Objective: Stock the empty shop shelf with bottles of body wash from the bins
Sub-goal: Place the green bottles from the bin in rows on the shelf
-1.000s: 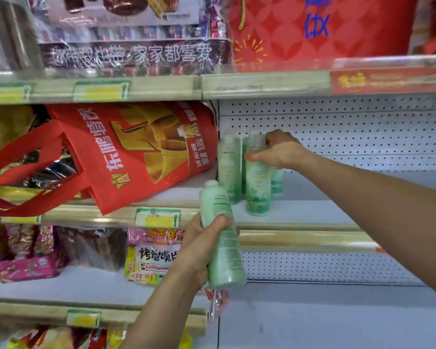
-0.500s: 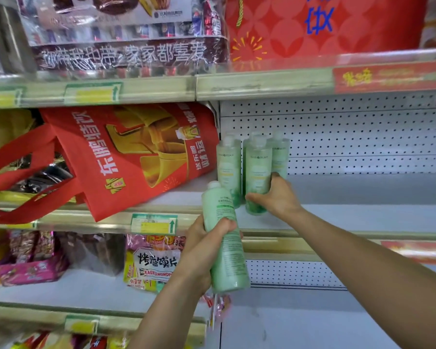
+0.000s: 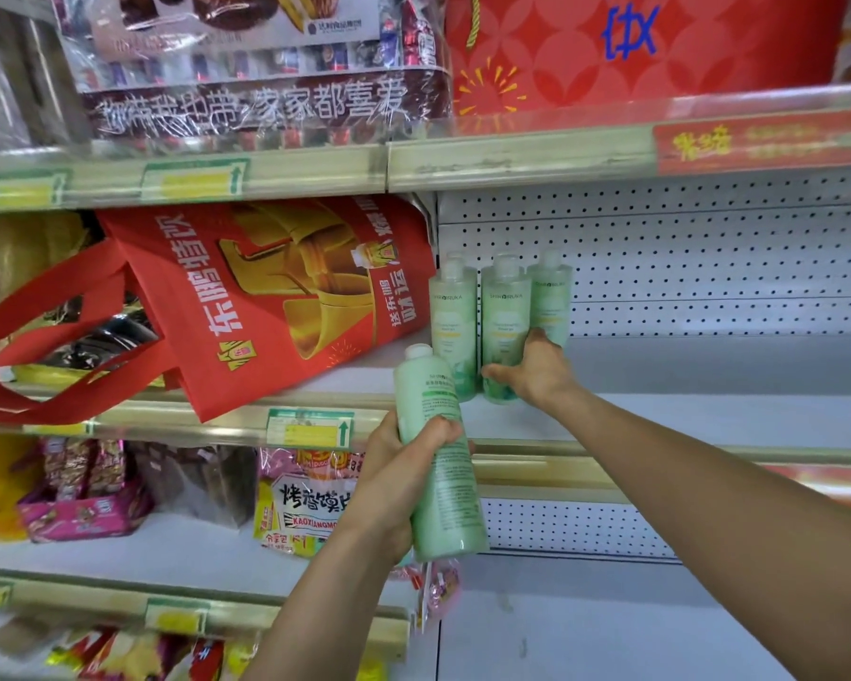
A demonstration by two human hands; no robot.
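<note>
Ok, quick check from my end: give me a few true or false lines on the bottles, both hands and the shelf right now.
1. The left hand holds a green bottle. True.
2. Three bottles stand on the shelf. True.
3. The right hand is empty and clear of the shelf. False: it grips the middle bottle.
4. The red bag lies right of the bottles. False: it lies to their left.
5. The held bottle has no cap. False: a white cap is on.

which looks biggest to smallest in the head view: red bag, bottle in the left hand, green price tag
1. red bag
2. bottle gripped by the left hand; it is nearer the camera than the bag, so it looks larger than it is
3. green price tag
</note>
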